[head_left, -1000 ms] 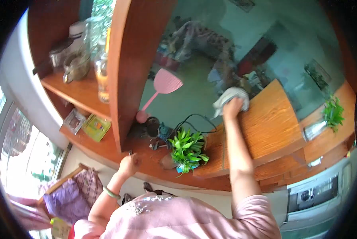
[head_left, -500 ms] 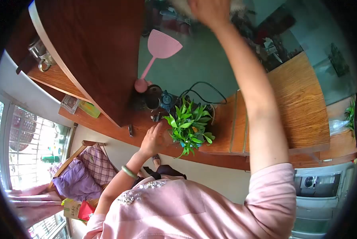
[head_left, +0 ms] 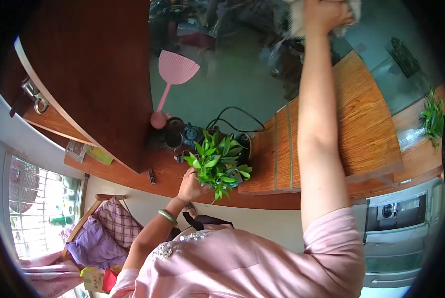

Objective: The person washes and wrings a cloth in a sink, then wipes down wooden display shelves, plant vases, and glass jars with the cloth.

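At the top right, my right hand [head_left: 325, 16] presses a pale, fluffy-edged cloth [head_left: 298, 19] against the greenish glass surface [head_left: 222, 82], its arm stretched out straight. My left hand [head_left: 192, 185], with a green bangle [head_left: 168, 217] on the wrist, is at the front edge of the wooden shelf [head_left: 133, 164]. It touches or nearly touches the left side of a leafy green potted plant [head_left: 220, 164]. Leaves cover some of its fingertips; the visible fingers look stretched out. The plant's pot is mostly hidden.
A pink swatter-shaped paddle [head_left: 176, 68] stands by a dark cup [head_left: 173, 134] and a blue item [head_left: 190, 133]. A black cable [head_left: 239, 111] loops behind the plant. Wooden panels [head_left: 361, 114] lie right, a dark wood panel [head_left: 93, 74] left. A cushioned chair [head_left: 96, 243] stands below.
My right hand has moved right across the glass with the cloth. My left hand has come up to the plant's leaves. The whole view has shifted slightly.
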Demonstrator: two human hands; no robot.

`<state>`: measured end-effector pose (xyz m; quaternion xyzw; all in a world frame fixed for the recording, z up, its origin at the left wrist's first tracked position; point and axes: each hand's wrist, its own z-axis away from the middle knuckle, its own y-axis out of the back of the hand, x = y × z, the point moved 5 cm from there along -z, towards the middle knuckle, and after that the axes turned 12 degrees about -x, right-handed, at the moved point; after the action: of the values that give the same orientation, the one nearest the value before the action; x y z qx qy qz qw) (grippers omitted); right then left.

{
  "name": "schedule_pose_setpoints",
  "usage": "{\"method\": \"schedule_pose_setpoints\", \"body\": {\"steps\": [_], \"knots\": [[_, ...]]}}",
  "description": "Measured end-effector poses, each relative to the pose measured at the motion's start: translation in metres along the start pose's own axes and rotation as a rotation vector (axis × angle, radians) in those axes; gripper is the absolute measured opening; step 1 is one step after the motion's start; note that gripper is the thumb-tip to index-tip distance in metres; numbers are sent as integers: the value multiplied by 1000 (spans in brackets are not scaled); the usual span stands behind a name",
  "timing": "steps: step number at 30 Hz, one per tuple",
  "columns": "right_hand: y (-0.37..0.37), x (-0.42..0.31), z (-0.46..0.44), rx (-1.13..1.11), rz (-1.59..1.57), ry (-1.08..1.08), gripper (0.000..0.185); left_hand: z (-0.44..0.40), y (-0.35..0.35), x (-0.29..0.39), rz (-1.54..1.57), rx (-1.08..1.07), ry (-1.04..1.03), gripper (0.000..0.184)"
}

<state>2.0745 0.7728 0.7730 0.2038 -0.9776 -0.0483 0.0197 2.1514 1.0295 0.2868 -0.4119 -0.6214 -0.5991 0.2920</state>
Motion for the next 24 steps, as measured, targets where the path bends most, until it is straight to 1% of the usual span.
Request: {"method": "schedule_pose_setpoints", "body": {"steps": [1, 2, 3, 4, 5, 6, 8, 9, 10, 11, 12, 13, 14, 15, 16, 18, 19, 20, 21, 22, 24], "knots": [[0, 14, -16, 5, 6, -4, 33, 6, 3, -1, 54, 106, -15, 43], [0, 26, -29, 24, 84, -3, 40, 11, 3, 0, 49, 103, -20, 43], [-1, 36, -36, 45, 161, -4, 49, 18, 8, -1, 38, 158, -20, 40], [3, 36, -28, 50, 163, -11, 49, 24, 16, 2, 27, 214, -16, 37], [7, 34, -10, 17, 192, -57, 49, 28, 28, 14, 54, 190, -15, 35], [5, 39, 8, -13, 223, -106, 50, 33, 31, 3, 98, 184, 47, 35], [-55, 102, 80, 224, -899, -143, 47, 54, 36, -18, 167, 210, 140, 34], [-41, 81, 107, -12, -1399, -486, 35, 59, 55, 6, 128, 148, 219, 32], [-35, 88, 149, -49, -642, -417, 18, 70, 57, -3, 135, 286, 91, 19], [-40, 116, 124, 14, -621, -384, 18, 79, 59, -16, -83, 263, 41, 10], [-24, 100, 144, 66, -649, -385, 18, 87, 63, -25, -106, 181, 54, 18], [-15, 93, 155, 112, -682, -392, 18, 98, 69, -30, -120, 305, 4, 31], [-3, 86, 172, 152, -724, -402, 18, 92, 81, -3, 551, 349, 266, 43], [-1, 78, 181, 186, -773, -412, 18, 87, 104, 38, 153, 394, 195, 42], [1, 71, 192, 205, -825, -426, 19, 90, 113, 53, 164, 444, 43, 37], [9, 73, 207, 221, -927, -455, 19, 110, 98, -10, 898, 496, 285, 41], [3, 68, 207, 220, -977, -470, 19, 122, 94, -45, 793, 504, 224, 39], [-1, 73, 201, 218, -1031, -481, 19, 116, 102, -37, 690, 515, 162, 39], [-10, 80, 189, 216, -1086, -495, 19, 121, 99, -29, 820, 533, 126, 37], [-23, 86, 170, 213, -1140, -513, 19, 126, 108, -18, 814, 540, 118, 37], [-53, 99, 121, 198, -1231, -565, 19, 134, 124, 9, 24, 488, 173, 16]]}}
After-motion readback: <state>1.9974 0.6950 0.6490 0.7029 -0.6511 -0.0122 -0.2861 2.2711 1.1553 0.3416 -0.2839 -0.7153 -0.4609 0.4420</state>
